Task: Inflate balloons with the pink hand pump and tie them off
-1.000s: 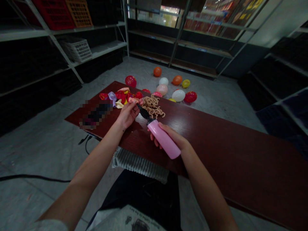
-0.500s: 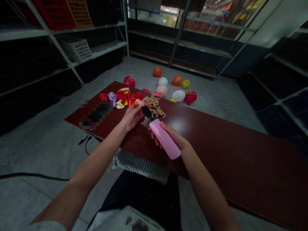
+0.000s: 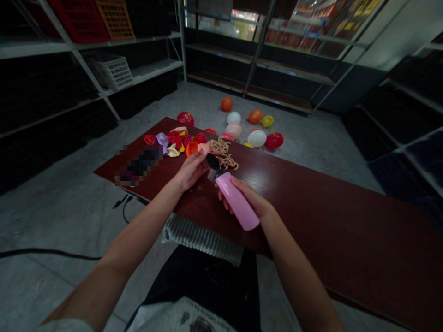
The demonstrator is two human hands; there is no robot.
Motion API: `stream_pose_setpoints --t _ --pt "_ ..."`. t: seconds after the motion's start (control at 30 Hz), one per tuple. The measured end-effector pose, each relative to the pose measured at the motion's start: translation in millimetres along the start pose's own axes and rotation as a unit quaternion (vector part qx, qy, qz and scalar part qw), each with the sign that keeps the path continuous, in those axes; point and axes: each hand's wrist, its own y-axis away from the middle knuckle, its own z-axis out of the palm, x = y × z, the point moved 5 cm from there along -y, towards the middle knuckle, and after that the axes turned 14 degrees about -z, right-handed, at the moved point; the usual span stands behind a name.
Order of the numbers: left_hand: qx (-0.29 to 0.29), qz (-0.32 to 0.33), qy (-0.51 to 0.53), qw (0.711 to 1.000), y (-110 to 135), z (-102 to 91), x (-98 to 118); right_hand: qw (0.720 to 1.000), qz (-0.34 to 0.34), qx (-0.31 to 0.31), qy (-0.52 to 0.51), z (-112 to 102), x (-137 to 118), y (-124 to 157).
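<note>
My right hand (image 3: 247, 196) is wrapped round a pink balloon pump (image 3: 238, 203), which slants so that its black ribbed nozzle end (image 3: 213, 162) points up and left. At that end, the fingers of my left hand (image 3: 193, 171) pinch a limp peach balloon (image 3: 203, 147); whether its neck sits on the nozzle I cannot make out. Just beyond my left hand lies a pile of deflated balloons (image 3: 175, 139) in red, lilac, cream and orange. A tangle of long thin beige balloons (image 3: 223, 152) rests behind the nozzle.
The dark red table (image 3: 311, 198) stretches to the right. A blurred-out item (image 3: 140, 166) lies at its left end. Several inflated balloons (image 3: 256, 138) are on the floor behind. Metal shelves (image 3: 221, 55) with crates stand around, and a black cable (image 3: 51, 252) crosses the floor at left.
The pump's nozzle end and my left hand have shifted very slightly. More of the peach balloon shows above my left fingers. Both holds stay the same.
</note>
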Motion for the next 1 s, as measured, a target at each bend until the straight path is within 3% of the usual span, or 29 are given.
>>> stream_pose_setpoints --t 0.2,0.37,0.5,0.63,0.8,0.9,1.0 --pt "-0.068 -0.064 -0.005 0.996 1.4 6.4 -2.0 0.999 -0.021 -0.005 0.043 -2.3 -1.0 -2.5" --pt "-0.115 -0.086 0.064 0.988 1.6 12.9 2.2 0.997 -0.025 -0.016 0.075 -6.9 1.1 -5.1" --pt "-0.097 -0.117 0.145 0.978 -1.9 25.1 8.0 0.995 -0.039 -0.026 0.092 -9.7 2.3 -6.3" --pt "-0.08 -0.136 0.178 0.971 -4.2 49.7 15.7 0.991 -0.057 -0.009 0.117 -12.4 0.0 -5.7" --pt "-0.026 -0.105 0.17 0.98 -9.7 75.2 21.6 0.981 -0.068 0.023 0.179 -18.0 -10.3 -4.9" --pt "0.006 -0.081 0.175 0.981 -16.7 85.0 22.2 0.956 -0.08 0.051 0.276 -27.8 -20.1 -4.2" --pt "0.036 -0.035 0.184 0.982 -25.5 92.3 27.4 0.906 -0.118 0.079 0.398 -41.0 -31.0 -2.9"
